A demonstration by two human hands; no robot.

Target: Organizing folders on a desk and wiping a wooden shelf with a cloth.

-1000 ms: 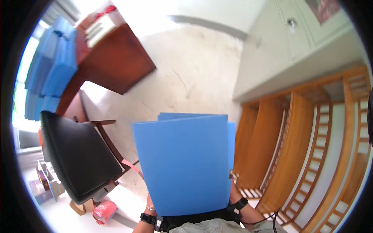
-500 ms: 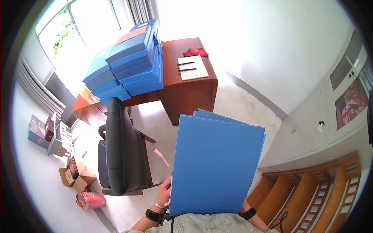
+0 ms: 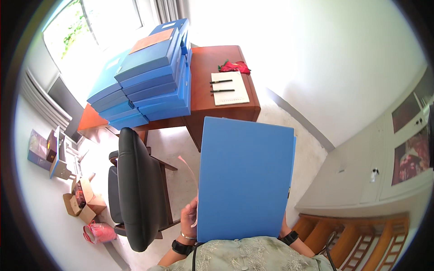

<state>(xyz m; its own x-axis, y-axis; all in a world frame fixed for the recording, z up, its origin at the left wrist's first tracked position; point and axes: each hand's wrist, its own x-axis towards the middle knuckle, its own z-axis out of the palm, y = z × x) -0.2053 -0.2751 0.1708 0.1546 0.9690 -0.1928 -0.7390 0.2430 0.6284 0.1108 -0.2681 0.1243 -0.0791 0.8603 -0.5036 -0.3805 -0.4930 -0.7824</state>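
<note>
Held upright against my body is a blue file folder (image 3: 244,176), with at least one more behind it along the right edge. My left hand (image 3: 189,216) grips its left side with curled fingers, beside a thin pink strip (image 3: 185,164). My right hand (image 3: 285,227) is at the lower right edge, its fingers hidden behind the folder. Just left of the folders stands a black chair (image 3: 138,189). Beyond it, a wooden desk (image 3: 203,58) bears several stacked blue file boxes (image 3: 153,81), a white notepad (image 3: 230,97) with two pens and a red cloth item (image 3: 234,67).
A window (image 3: 72,31) is upper left. Open cardboard boxes (image 3: 92,203) and a red bag (image 3: 103,232) stand by the left wall. A pale cabinet (image 3: 352,180) lines the right, with wooden slatted racks (image 3: 352,235) below.
The view has swung up toward the desk, which now sits higher and more central, with the window showing. The held folders rose slightly over the last half second.
</note>
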